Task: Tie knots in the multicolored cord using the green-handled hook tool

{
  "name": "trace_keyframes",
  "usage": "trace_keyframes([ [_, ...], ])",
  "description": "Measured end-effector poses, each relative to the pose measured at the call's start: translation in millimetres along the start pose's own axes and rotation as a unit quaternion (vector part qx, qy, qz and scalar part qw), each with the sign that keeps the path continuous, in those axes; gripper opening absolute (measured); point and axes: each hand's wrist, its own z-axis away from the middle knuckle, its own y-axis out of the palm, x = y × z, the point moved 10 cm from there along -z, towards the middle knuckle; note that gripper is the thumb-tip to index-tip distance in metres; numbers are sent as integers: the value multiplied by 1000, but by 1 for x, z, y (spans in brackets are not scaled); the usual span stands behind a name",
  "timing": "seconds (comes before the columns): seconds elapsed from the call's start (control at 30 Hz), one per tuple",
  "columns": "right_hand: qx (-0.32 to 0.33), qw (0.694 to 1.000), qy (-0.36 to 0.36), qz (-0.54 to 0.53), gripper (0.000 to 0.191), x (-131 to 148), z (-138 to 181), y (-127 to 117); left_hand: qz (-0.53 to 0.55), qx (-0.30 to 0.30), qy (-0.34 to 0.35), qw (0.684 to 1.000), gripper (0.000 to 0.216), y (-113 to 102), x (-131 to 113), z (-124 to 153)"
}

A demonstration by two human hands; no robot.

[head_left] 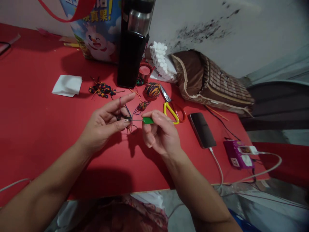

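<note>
My left hand [106,124] pinches a small knot of dark cords [127,116] above the red table [36,125], index finger stretched out, a red thread round it. My right hand [160,132] is closed on a thin metal tool with a green handle [147,120]; its tip points left into the cords at my left fingertips. Loose coloured threads hang from the knot to the table.
Yellow-and-red scissors [172,109], a ball of multicoloured cord [152,89], finished knotted pieces [102,90], a white tissue [67,85], a black flask [131,54], a phone [202,129] on a charging cable, a purple power strip [238,155], a brown cushion [212,80].
</note>
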Motion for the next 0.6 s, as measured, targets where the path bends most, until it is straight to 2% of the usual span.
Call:
trace_keyframes([
  [0.17, -16, 999, 36, -33, 16, -11, -2, -2, 75, -13, -64, 995, 47, 4, 11, 1],
  [0.6, -37, 997, 33, -57, 14, -13, -3, -5, 115, -47, -106, 986, 41, -2, 17, 0],
])
